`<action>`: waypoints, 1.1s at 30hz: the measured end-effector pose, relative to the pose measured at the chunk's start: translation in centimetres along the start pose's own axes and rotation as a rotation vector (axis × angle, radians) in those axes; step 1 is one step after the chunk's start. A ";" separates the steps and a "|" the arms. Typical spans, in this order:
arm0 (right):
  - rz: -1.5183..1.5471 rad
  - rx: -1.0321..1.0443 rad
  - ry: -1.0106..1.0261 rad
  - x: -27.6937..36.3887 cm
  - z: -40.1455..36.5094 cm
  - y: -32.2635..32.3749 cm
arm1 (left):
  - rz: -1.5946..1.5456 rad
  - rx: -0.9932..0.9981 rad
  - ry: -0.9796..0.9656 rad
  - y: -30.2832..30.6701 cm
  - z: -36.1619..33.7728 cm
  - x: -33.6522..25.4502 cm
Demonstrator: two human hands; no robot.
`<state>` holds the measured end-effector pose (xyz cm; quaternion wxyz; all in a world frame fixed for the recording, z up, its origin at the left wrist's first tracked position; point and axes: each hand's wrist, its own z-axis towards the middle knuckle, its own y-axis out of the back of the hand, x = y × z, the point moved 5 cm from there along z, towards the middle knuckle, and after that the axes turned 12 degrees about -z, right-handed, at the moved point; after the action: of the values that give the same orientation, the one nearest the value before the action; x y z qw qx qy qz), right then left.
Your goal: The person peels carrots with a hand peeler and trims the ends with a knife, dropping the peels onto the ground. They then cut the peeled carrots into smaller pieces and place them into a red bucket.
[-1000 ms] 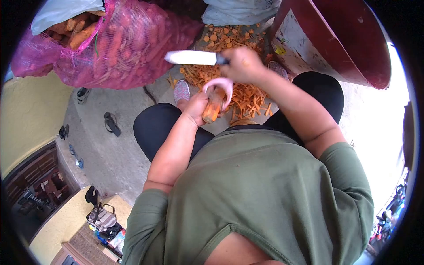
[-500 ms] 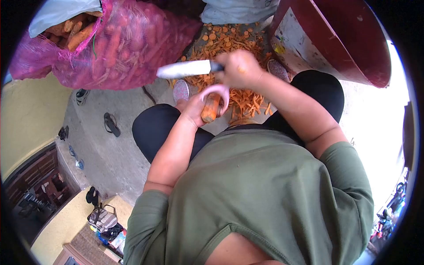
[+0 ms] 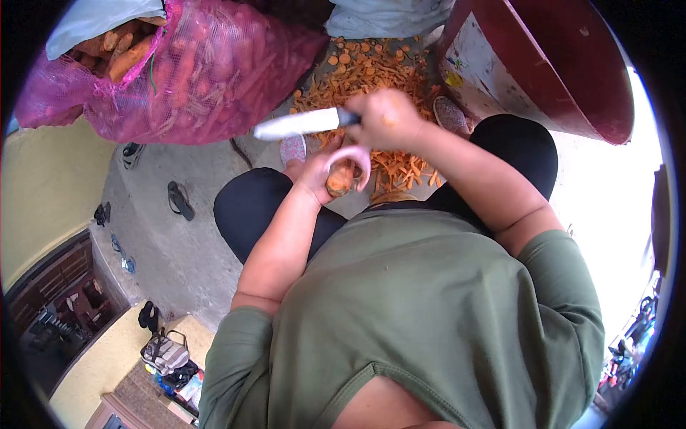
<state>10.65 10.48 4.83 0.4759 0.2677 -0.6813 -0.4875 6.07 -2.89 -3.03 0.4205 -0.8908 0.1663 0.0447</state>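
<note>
Two hands close together in the head view. Left hand wrapped tight round a stubby orange carrot, just below the right hand. Right hand clamped on the dark handle of a knife, white blade sticking out to the left of that hand. Pink curved thing looped over the carrot top, by the left thumb. Heap of carrot peels on the ground under both hands. Pink net sack of carrots past the knife tip, big red tub right of the right hand.
</note>
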 end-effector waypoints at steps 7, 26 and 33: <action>-0.094 -0.086 -0.444 -11.3 2.3 -0.1 | -0.050 0.024 0.134 -0.4 -1.4 0.1; -0.090 -0.055 -0.152 -4.9 1.3 -0.1 | 0.137 -0.046 0.115 -0.6 -1.2 -0.1; 0.004 -0.034 -0.489 -10.0 2.2 0.3 | 0.200 -0.056 -0.014 -0.9 -1.6 -0.5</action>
<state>12.74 19.83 1.10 0.3021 0.1327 -0.7685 -0.5482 5.76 -3.51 -1.23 0.3902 -0.8808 0.2499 0.0974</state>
